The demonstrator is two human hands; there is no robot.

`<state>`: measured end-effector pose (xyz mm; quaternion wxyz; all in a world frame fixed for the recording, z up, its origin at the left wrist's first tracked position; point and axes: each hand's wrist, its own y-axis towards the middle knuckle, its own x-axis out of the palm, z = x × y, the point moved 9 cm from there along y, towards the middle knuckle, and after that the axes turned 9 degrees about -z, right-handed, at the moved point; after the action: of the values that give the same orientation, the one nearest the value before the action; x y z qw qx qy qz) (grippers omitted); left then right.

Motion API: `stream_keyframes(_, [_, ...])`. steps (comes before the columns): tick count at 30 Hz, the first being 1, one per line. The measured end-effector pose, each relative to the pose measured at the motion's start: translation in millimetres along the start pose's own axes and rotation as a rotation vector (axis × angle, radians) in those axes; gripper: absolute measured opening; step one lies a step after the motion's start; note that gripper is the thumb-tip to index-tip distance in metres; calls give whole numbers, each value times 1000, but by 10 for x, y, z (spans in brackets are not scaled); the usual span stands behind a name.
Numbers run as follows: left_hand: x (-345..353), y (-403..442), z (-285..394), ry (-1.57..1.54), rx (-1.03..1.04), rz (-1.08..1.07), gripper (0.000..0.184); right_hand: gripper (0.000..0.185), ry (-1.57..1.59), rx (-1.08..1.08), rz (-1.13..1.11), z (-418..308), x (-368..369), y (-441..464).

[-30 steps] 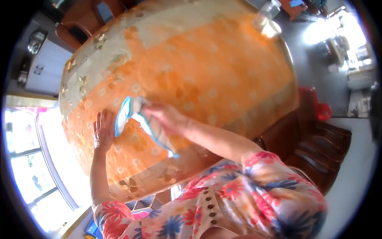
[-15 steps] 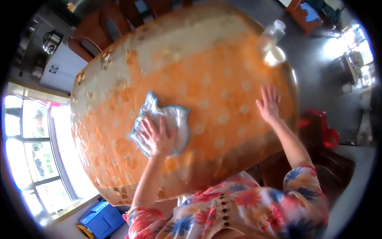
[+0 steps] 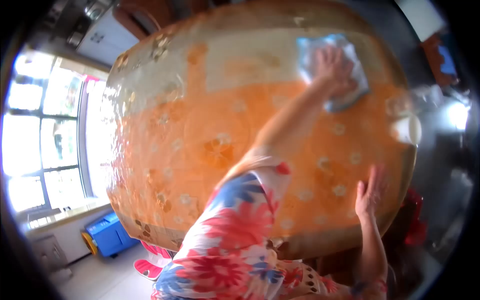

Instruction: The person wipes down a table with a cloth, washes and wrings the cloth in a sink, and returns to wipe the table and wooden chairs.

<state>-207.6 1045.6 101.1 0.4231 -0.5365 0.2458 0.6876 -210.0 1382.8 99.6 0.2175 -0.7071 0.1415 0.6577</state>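
Observation:
My left hand [image 3: 334, 70] lies flat with fingers apart on a white cloth with a blue edge [image 3: 306, 54]. The cloth is spread on the far right part of a table with an orange floral cover [image 3: 225, 115]; hand and cloth are slightly blurred. My right hand [image 3: 371, 194] rests near the table's right edge, its fingers stretched out and nothing visible in it. Beyond that hand, a white cup [image 3: 414, 130] lies or leans at the right edge, beside a blurred clear container [image 3: 397, 106].
Brown chairs [image 3: 145, 15] stand along the far side. A bright window [image 3: 45, 130] is on the left, with a blue bin [image 3: 111, 234] below it. A pink slipper [image 3: 147, 269] is on the floor. A red object [image 3: 415, 220] shows past the right edge.
My left hand and the cloth have moved from the table's near left part to its far right part. The view has shifted, and my right hand stays by the right edge.

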Motion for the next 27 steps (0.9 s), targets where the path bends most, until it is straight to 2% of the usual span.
stream_keyframes(5, [-4, 294, -426, 17, 43, 50, 64, 60, -99, -13, 19, 68, 76, 28])
stream_keyframes(6, [-85, 234, -735, 59, -53, 99, 63, 59, -100, -17, 22, 67, 78, 30])
stream_keyframes(7, [-354, -32, -1090, 76, -155, 46, 62, 59, -104, -14, 25, 97, 66, 16])
stream_keyframes(10, [-648, -673, -2628, 107, -417, 185, 67, 60, -137, -33, 35, 89, 69, 31])
stream_keyframes(13, [-930, -1881, -4212, 20, -622, 165, 69, 60, -127, -22, 34, 144, 116, 31])
stream_keyframes(14, [-1100, -2475, -4491, 4, -745, 190, 67, 60, -141, -39, 27, 130, 108, 35])
stream_keyframes(15, [-1074, -3043, -5066, 51, -952, 180, 68, 59, -152, -58, 40, 111, 99, 44])
stream_keyframes(16, [-1016, -3662, -5506, 122, -1032, 257, 66, 59, -164, -79, 49, 112, 90, 54])
stream_keyframes(17, [-1111, -4311, -5571, 193, -1125, 182, 63, 59, -174, -100, 53, 110, 91, 59])
stream_keyframes(18, [-953, -5012, -5994, 286, -1149, 228, 61, 57, -187, -114, 73, 94, 85, 52])
stream_keyframes(19, [-950, -5650, -5928, 221, -1244, 162, 61, 56, -198, -126, 93, 97, 78, 45])
stream_keyframes(20, [-972, -6220, -5711, 106, -1384, 210, 56, 55, -207, -136, 117, 95, 69, 52])
stream_keyframes(21, [-851, -6657, -5680, 363, -1355, -162, 50, 55, -197, -147, 120, 73, 59, 64])
stream_keyframes(22, [-495, -7399, -6125, 502, -1450, -281, 49, 54, -186, -154, 124, 53, 42, 62])
stream_keyframes(23, [-317, -7872, -6279, 440, -1496, -274, 53, 54, -174, -157, 127, 38, 38, 51])
stream_keyframes(24, [-166, -8288, -6583, 236, -1599, -12, 58, 55, -183, -146, 115, 39, 51, 47])
stream_keyframes(25, [-220, -8108, -6444, 93, -1712, -25, 65, 56, -194, -135, 105, 51, 58, 47])
stream_keyframes(27, [-576, -7282, -6257, 308, -1622, 150, 57, 56, -210, -131, 103, 49, 53, 56])
